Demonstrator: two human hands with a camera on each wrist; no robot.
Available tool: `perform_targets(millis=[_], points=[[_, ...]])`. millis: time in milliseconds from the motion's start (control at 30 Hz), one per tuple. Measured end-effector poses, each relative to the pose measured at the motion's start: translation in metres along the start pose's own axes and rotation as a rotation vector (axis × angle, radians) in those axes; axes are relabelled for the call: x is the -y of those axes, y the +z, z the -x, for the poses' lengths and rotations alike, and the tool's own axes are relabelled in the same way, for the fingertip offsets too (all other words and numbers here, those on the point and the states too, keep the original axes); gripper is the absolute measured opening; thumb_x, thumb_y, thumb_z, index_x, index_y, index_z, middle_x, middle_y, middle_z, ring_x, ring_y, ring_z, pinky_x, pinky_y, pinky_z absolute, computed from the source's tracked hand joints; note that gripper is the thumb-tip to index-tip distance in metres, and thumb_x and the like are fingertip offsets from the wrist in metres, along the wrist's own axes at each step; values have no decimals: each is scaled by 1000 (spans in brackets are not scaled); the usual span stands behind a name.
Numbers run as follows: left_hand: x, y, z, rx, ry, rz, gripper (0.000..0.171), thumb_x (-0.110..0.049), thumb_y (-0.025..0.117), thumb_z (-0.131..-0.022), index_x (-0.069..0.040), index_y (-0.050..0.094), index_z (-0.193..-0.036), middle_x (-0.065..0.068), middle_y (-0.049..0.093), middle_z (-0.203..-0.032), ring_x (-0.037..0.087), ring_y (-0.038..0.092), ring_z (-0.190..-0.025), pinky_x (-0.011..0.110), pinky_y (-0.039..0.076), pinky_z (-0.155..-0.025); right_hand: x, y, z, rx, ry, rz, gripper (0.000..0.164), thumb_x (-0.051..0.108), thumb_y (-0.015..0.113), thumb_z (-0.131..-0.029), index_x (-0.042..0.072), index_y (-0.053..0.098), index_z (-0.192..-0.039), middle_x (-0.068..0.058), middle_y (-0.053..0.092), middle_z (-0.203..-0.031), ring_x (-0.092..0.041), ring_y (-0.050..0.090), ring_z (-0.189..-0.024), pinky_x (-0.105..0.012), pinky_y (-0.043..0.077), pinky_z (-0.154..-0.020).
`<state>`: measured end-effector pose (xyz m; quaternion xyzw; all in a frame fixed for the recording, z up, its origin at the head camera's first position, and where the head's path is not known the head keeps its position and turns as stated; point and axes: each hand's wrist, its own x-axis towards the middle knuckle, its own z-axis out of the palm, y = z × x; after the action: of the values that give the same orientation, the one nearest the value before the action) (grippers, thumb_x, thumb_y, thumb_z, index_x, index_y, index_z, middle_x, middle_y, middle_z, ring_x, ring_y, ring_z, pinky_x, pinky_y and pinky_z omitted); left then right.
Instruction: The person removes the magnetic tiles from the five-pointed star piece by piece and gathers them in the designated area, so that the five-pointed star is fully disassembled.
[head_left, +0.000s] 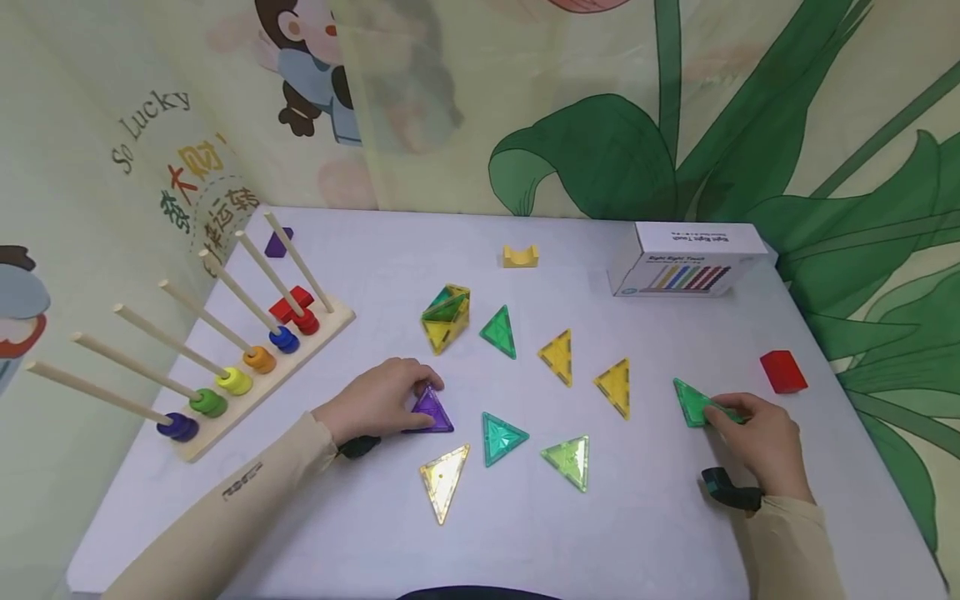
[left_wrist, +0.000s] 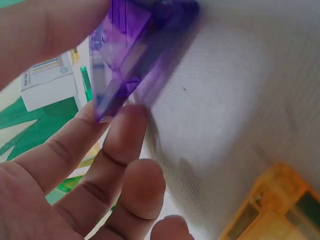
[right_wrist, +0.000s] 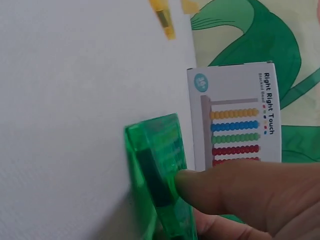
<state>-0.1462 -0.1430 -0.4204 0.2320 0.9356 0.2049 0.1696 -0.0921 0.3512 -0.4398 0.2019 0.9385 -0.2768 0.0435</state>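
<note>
My left hand (head_left: 386, 400) holds a translucent purple triangular magnetic tile (head_left: 432, 411) between thumb and fingers, at the table's left middle. In the left wrist view, the purple tile (left_wrist: 122, 55) stands tilted against the white surface. On the right, my right hand (head_left: 761, 437) pinches a green triangular magnetic tile (head_left: 692, 403) by one end. The right wrist view shows the thumb (right_wrist: 215, 187) pressed on that green tile (right_wrist: 162, 160). Between the hands lie a teal tile (head_left: 502, 438), a light green tile (head_left: 570, 462), a clear yellowish tile (head_left: 445, 482) and two yellow tiles (head_left: 558, 357).
A wooden peg rack (head_left: 262, 379) with coloured beads stands left. Farther back are a yellow-green built shape (head_left: 447, 318), another green tile (head_left: 500, 332) and a yellow block (head_left: 521, 257). A white box (head_left: 686, 258) and a red block (head_left: 783, 372) sit to the right.
</note>
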Motion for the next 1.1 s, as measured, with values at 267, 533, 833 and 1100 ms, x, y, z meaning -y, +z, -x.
perform_targets(millis=[267, 533, 833, 1100], points=[[6, -18, -17, -167, -47, 18, 28, -31, 78, -93, -14, 75, -115, 1, 73, -103, 18, 65, -93, 38, 56, -86, 4, 7, -1, -102, -40, 19, 41, 21, 71, -96, -9, 66, -123, -35, 60, -123, -47, 54, -107, -41, 50, -67], [22, -42, -57, -303, -101, 58, 37, -21, 70, -99, -12, 66, -134, 10, 70, -131, 31, 65, -113, 48, 55, -98, 36, 11, -3, -151, -57, -61, 41, 26, 69, -99, -2, 66, -129, -30, 62, -126, -40, 54, -102, -31, 50, -61], [27, -37, -72, -231, -144, 62, 32, -26, 66, -102, -14, 70, -131, 8, 74, -123, 27, 65, -108, 46, 54, -96, 105, 37, -4, -46, -288, -94, 27, 22, 70, -99, 4, 70, -120, -18, 71, -104, -28, 54, -91, -25, 45, -65], [16, -34, -64, -223, -149, 38, 29, -31, 73, -96, -11, 73, -118, 5, 78, -103, 23, 69, -94, 41, 56, -86, 162, 61, -6, 101, -482, -103, 22, 20, 73, -97, 6, 73, -114, -13, 76, -96, -24, 57, -81, -29, 45, -67]])
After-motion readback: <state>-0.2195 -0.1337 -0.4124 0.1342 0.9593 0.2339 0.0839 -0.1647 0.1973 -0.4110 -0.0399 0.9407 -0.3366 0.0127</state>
